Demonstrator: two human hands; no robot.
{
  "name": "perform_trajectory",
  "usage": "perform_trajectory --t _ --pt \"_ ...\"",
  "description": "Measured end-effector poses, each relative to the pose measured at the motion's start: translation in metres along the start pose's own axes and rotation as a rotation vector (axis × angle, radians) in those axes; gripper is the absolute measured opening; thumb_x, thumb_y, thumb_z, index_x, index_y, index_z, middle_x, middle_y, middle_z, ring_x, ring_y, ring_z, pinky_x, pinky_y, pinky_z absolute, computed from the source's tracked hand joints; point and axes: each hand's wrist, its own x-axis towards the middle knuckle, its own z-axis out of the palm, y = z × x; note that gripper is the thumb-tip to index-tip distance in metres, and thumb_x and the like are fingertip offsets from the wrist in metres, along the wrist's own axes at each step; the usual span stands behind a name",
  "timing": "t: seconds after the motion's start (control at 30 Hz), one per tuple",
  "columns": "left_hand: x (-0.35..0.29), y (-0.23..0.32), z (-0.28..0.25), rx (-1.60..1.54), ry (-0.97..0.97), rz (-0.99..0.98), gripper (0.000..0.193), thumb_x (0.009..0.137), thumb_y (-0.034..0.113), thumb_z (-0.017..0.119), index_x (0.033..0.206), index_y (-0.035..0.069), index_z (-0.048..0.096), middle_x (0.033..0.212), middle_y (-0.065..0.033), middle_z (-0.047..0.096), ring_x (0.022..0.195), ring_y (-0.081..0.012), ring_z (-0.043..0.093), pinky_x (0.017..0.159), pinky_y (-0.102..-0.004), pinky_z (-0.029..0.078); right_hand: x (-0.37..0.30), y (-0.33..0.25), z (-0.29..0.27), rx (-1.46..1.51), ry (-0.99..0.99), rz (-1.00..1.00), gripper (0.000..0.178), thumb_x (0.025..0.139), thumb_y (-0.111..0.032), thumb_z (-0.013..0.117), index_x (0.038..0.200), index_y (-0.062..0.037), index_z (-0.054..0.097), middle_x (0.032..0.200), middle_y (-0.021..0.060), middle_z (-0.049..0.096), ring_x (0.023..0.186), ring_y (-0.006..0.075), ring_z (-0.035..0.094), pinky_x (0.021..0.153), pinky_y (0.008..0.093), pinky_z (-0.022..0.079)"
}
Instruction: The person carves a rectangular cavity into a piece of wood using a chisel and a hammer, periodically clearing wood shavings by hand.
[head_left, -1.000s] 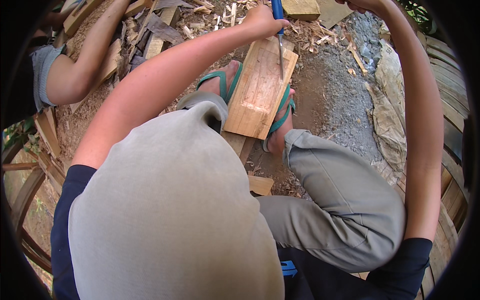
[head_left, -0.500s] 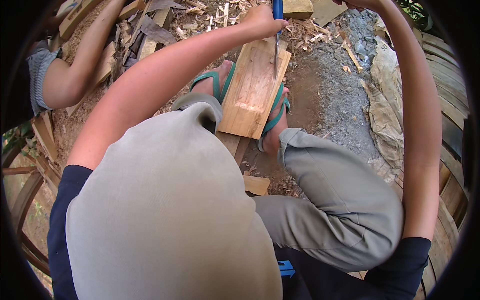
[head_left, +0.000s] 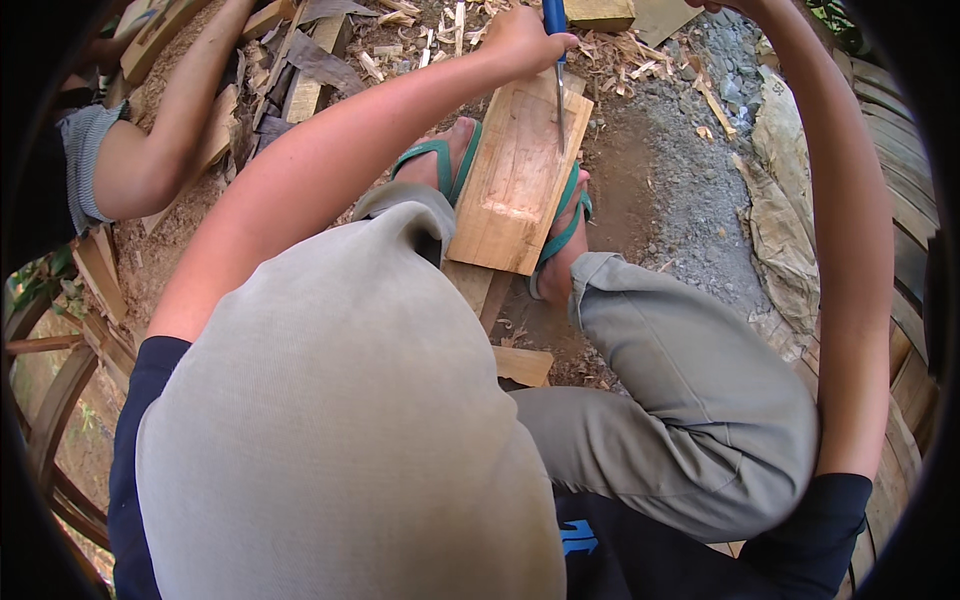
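My left hand [head_left: 522, 42] is closed round the blue-handled chisel [head_left: 561, 105], which points down toward me. Its blade tip meets the right side of a wooden block [head_left: 497, 240]. A shallow, pale recess is cut into the block's upper face. The block lies tilted between my two feet in green flip-flops [head_left: 440, 160]. High at the right, my right hand [head_left: 722, 4] is mostly cut off by the top edge; its visible fingers are curled, and whatever they hold is out of view.
Under the block lies a wood strip [head_left: 478, 285], with an offcut [head_left: 523, 365] nearer me. Shavings [head_left: 625, 60] and a wood piece [head_left: 600, 12] lie beyond. Another person's arm [head_left: 150, 165] is at left, beside scrap wood. Crumpled sheeting [head_left: 785, 240] and slatted wood [head_left: 905, 215] are at right.
The whole view has shifted slightly, so things sit a little further right. My right hand shows less at the top edge. The chisel still touches the block.
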Motion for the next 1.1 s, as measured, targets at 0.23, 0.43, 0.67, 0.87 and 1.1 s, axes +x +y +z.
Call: perform_trajectory --t 0.23,0.43,0.67,0.87,1.1 --pt "0.002 -0.006 0.003 0.049 0.053 0.031 0.037 0.084 0.036 0.079 0.092 0.000 0.075 0.086 -0.0245 0.074 0.085 -0.0380 0.074 0.080 -0.0467 0.057 0.007 -0.006 -0.002 -0.006 -0.070 -0.007 0.041 0.098 -0.041 0.065 0.129 -0.0144 0.072 0.078 0.0020 0.060 0.062 0.0133 0.052 0.053 0.0311 0.045" --pt "-0.001 -0.007 0.002 0.031 0.056 0.020 0.038 0.084 0.037 0.079 0.092 0.000 0.075 0.086 -0.0248 0.074 0.086 -0.0379 0.074 0.079 -0.0466 0.057 0.016 0.000 -0.001 -0.021 -0.088 -0.037 0.040 0.098 -0.040 0.065 0.128 -0.0148 0.072 0.078 0.0018 0.060 0.062 0.0130 0.053 0.051 0.0313 0.044" --pt "0.000 -0.011 0.002 0.026 0.066 0.015 0.040 0.082 0.040 0.080 0.090 0.000 0.076 0.084 -0.0237 0.074 0.082 -0.0360 0.074 0.077 -0.0457 0.058 0.018 -0.006 -0.003 -0.034 -0.038 -0.052 0.040 0.098 -0.040 0.064 0.128 -0.0158 0.072 0.078 0.0010 0.061 0.062 0.0126 0.053 0.052 0.0309 0.045" --pt "0.000 -0.011 0.001 0.021 0.051 0.002 0.040 0.081 0.041 0.081 0.087 0.001 0.077 0.082 -0.0226 0.074 0.080 -0.0347 0.075 0.076 -0.0448 0.058 0.017 -0.013 -0.011 -0.054 -0.159 -0.015 0.041 0.099 -0.038 0.064 0.130 -0.0127 0.071 0.077 0.0023 0.061 0.060 0.0134 0.052 0.051 0.0315 0.044" --pt "-0.001 -0.008 -0.001 0.057 0.049 -0.007 0.040 0.081 0.041 0.082 0.091 0.003 0.078 0.086 -0.0227 0.075 0.083 -0.0348 0.075 0.080 -0.0456 0.058 0.013 -0.016 -0.022 -0.082 -0.081 0.009 0.040 0.097 -0.037 0.064 0.128 -0.0128 0.072 0.077 0.0028 0.062 0.058 0.0133 0.052 0.050 0.0315 0.044"
